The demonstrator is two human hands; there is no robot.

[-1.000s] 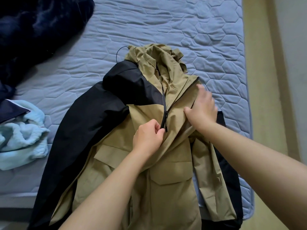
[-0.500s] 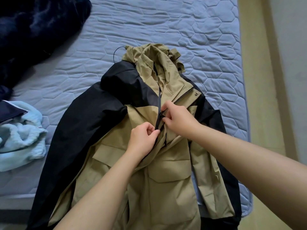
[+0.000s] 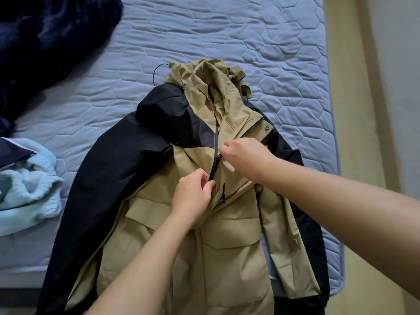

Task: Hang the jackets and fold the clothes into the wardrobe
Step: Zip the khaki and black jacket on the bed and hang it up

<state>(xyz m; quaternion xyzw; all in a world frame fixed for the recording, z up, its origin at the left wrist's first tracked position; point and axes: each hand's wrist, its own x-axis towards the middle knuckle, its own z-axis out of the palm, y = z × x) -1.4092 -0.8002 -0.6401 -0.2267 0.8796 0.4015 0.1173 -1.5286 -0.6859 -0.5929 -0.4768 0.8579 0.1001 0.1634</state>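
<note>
Head view is showing a tan and black jacket (image 3: 227, 235) lying front-up across the centre of the frame on a quilted blue-grey mattress (image 3: 227, 30), its hood (image 3: 209, 80) pointing toward the top. Nothing of a wardrobe is appearing in view.

At mid-frame, the left hand (image 3: 193, 196) is curling its fingers around a pinch of tan cloth just beside the dark zipper (image 3: 214, 164). It is probably anchoring the front so the track is lying taut and straight. Just above and to the right of it, the right hand (image 3: 245, 158) is closing its fingertips on the zipper line, seemingly on the slider, though the pull itself is too small to make out. Together the hands appear to be zipping the front closed, so that the jacket will be sitting neatly once hung.

The shell is looking thin, crisp and creased, with flat flap pockets low on the chest and smooth black shoulders and sleeves. A thin black loop (image 3: 156, 71) is curving out beside the hood; whether it is a hanger hook or a cord I cannot tell. A plush dark garment (image 3: 45, 37) is filling the upper left, and a fluffy pale blue one (image 3: 27, 185) is bunching at the left edge.
</note>
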